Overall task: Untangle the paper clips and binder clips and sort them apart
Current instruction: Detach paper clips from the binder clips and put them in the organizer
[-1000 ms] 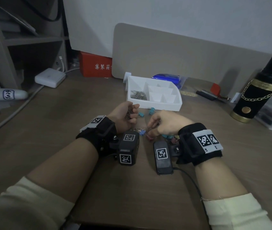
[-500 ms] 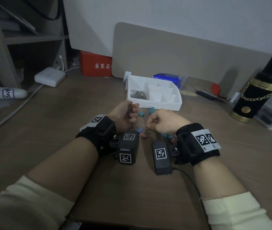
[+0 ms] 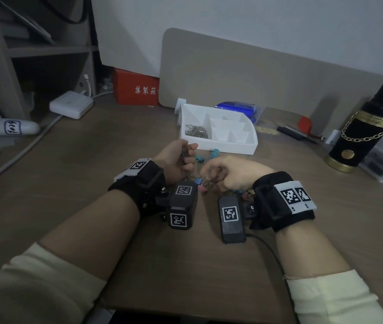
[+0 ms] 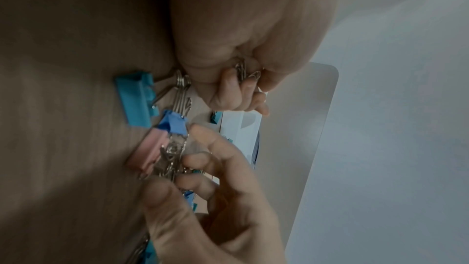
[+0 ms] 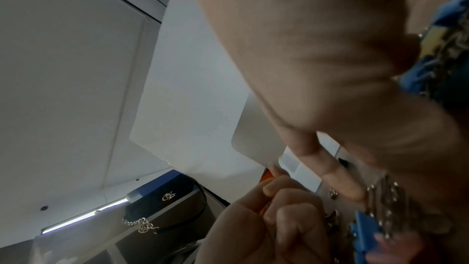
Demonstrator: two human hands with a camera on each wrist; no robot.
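On the wooden desk between my hands lies a tangle of paper clips (image 4: 172, 158) hooked into a blue binder clip (image 4: 175, 123) and a pink binder clip (image 4: 149, 152). A teal binder clip (image 4: 134, 99) lies beside them. My right hand (image 3: 209, 176) curls over this tangle (image 3: 205, 183) and pinches its wire clips. My left hand (image 3: 187, 155) grips a small bunch of paper clips (image 4: 243, 71) in curled fingers just left of it. In the right wrist view the blue binder clip (image 5: 365, 234) hangs by the clip chain (image 5: 385, 204).
A white divided tray (image 3: 251, 146) stands just beyond my hands, with loose paper clips (image 3: 196, 132) in its left compartment. Two teal binder clips (image 3: 215, 153) lie in front of it. A black flask (image 3: 358, 136) stands at the right, a white charger (image 3: 71, 104) at the back left.
My right hand has shifted a little left, closer to the left hand, still over the tangle. The left hand has stayed in place with its bunch of paper clips.
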